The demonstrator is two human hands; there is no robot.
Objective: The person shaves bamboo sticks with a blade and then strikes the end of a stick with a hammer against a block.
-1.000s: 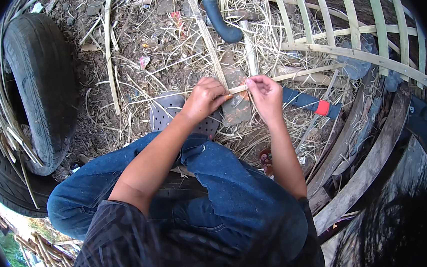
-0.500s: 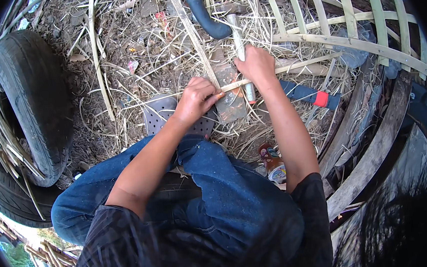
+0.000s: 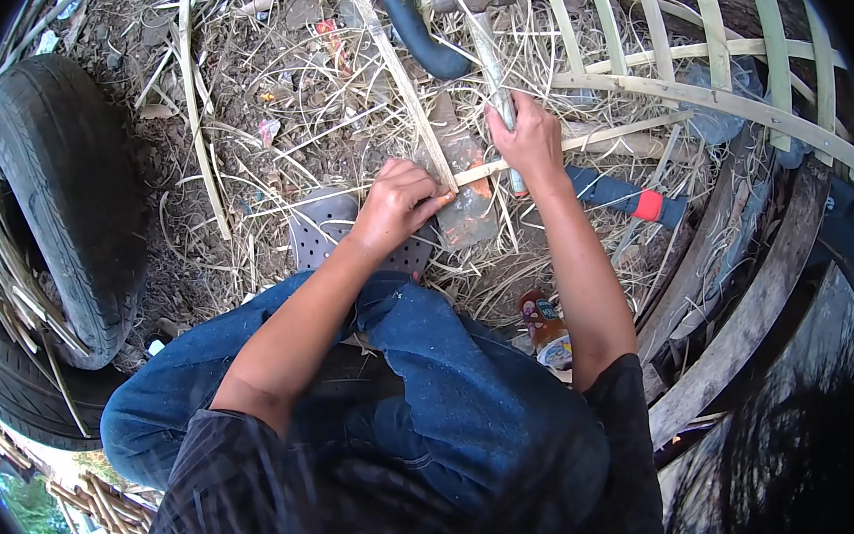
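My left hand (image 3: 400, 201) is closed, thumb and fingers pinching the crossing of two pale split-bamboo strips. One, a long strip (image 3: 394, 64), runs up toward the far side; the other, a cross strip (image 3: 617, 134), extends right beneath my right forearm. Under the crossing lies a flat, stained metal plate (image 3: 469, 226). My right hand (image 3: 529, 140) is wrapped around the pale handle of a hammer (image 3: 487, 51), its dark head pointing away from me. The hammer sits just right of the crossing, apart from my left hand. Any nail at the crossing is too small to make out.
A curved dark blue tube (image 3: 411, 32) lies beyond the hammer. A woven bamboo lattice (image 3: 684, 86) stands at far right, above curved wooden boards (image 3: 753, 327). Old tyres (image 3: 66, 205) are stacked left. A blue-wrapped tool with a red band (image 3: 648, 205) lies near my right forearm.
The hammer and my right hand have shifted slightly right, and the hammer head now shows clearly. My left hand keeps its pinch on the strips, whose crossing sits slightly further right.
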